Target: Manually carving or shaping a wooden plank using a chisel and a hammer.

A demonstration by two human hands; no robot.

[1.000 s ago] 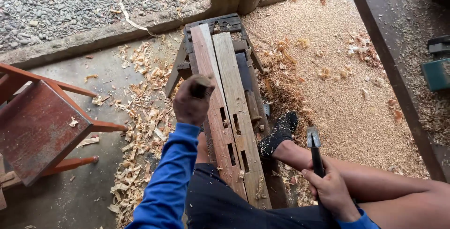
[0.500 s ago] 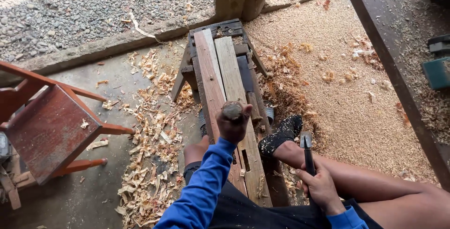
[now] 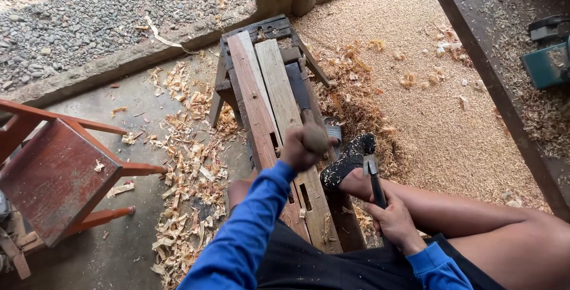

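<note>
A concrete floor [image 3: 119, 254] strewn with curled wood shavings [image 3: 190, 171] is seen, open to the left up to a red stool [image 3: 53, 177]. Two mortised planks [image 3: 279, 106] lie on a narrow sawhorse [image 3: 261, 32]. A rounded wooden mallet [image 3: 314, 138] is gripped by the left hand [image 3: 300, 150] above them; the right hand's [image 3: 392, 222] fingers are closed around a chisel [image 3: 373, 174], beside a sock-clad foot [image 3: 347, 159].

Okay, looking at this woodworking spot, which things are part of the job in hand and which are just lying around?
In use:
left hand gripping a wooden mallet
right hand holding a chisel
two mortised boards on a sawhorse

Lying about:
red chair on its side
green power tool
wood shavings
</note>
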